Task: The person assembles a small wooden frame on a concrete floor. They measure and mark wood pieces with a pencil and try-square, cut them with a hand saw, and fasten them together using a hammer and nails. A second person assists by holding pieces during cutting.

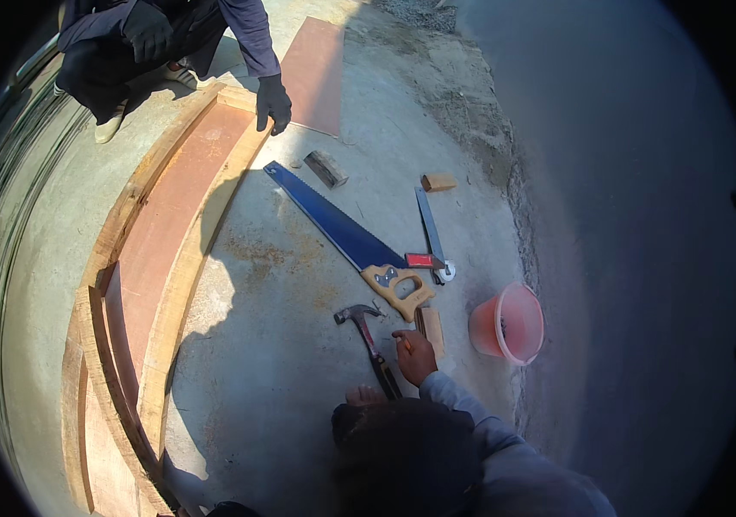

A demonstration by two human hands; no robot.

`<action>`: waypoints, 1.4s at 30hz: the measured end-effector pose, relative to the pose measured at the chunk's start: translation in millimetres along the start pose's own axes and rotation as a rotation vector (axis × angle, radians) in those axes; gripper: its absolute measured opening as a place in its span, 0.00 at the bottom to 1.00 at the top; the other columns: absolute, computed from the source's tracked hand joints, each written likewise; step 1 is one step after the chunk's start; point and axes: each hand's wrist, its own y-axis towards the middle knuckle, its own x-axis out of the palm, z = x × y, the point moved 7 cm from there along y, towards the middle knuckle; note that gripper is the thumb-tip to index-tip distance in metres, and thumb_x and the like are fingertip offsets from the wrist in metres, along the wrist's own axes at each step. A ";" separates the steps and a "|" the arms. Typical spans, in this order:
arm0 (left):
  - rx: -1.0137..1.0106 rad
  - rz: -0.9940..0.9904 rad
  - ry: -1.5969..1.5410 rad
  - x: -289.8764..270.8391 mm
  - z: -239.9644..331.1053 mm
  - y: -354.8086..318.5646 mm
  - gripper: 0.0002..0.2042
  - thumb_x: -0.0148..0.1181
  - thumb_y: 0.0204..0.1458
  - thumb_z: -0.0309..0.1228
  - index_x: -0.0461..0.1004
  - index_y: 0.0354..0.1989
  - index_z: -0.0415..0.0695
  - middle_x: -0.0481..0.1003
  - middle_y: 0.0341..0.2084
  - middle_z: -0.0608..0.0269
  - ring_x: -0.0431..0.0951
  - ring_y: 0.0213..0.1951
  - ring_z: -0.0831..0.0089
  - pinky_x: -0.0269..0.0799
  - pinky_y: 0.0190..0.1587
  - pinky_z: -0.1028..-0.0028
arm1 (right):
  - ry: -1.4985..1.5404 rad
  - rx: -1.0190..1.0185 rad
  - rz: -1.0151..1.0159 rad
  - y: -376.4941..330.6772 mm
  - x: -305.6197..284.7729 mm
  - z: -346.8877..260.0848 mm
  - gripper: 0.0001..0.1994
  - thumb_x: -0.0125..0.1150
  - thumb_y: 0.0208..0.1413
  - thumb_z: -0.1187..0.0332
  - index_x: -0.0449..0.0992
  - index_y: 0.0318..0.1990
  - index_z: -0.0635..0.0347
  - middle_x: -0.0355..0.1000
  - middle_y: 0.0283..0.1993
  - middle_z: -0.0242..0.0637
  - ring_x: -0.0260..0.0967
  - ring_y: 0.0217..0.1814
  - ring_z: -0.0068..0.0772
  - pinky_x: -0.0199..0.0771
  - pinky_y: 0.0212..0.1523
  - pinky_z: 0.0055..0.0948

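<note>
My right hand is closed on a thin orange pencil, just beside a small wood block. Left of it lies a claw hammer with a dark and red handle. Beyond the hand, a handsaw with a blue blade and wooden grip rests on the concrete. A try square with a red-marked stock lies across the saw's heel, close to a white tape-like item. My left hand does not show. A small patch of skin, perhaps toes, peeks out by my dark knee.
A curved wooden frame with a reddish panel fills the left. A squatting co-worker rests a black-gloved hand on its far end. A pink bucket stands right. Wood offcuts, a reddish board and long rods lie around.
</note>
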 end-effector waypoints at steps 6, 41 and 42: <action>0.283 0.307 -0.031 -49.2 68.3 18.0 0.40 0.74 0.41 0.52 0.68 0.56 0.34 0.73 0.40 0.46 0.74 0.46 0.44 0.70 0.51 0.55 | 0.122 0.236 0.410 28.8 -66.3 141.2 0.10 0.59 0.60 0.68 0.81 0.42 0.65 0.79 0.40 0.49 0.78 0.43 0.43 0.76 0.48 0.38; 0.188 -0.225 -0.773 -77.9 242.7 135.8 0.35 0.69 0.53 0.41 0.66 0.62 0.29 0.70 0.26 0.63 0.68 0.29 0.70 0.65 0.35 0.71 | 1.109 -0.033 -1.010 -19.2 163.4 -294.3 0.11 0.60 0.62 0.69 0.74 0.49 0.61 0.69 0.30 0.25 0.61 0.23 0.14 0.60 0.24 0.19; 0.184 -0.239 -0.741 -74.1 244.9 129.7 0.36 0.70 0.52 0.42 0.65 0.63 0.29 0.71 0.26 0.61 0.70 0.29 0.69 0.66 0.36 0.71 | 1.090 -0.001 -1.131 -34.9 180.4 -308.1 0.13 0.61 0.62 0.69 0.73 0.52 0.61 0.71 0.31 0.25 0.60 0.23 0.13 0.60 0.24 0.19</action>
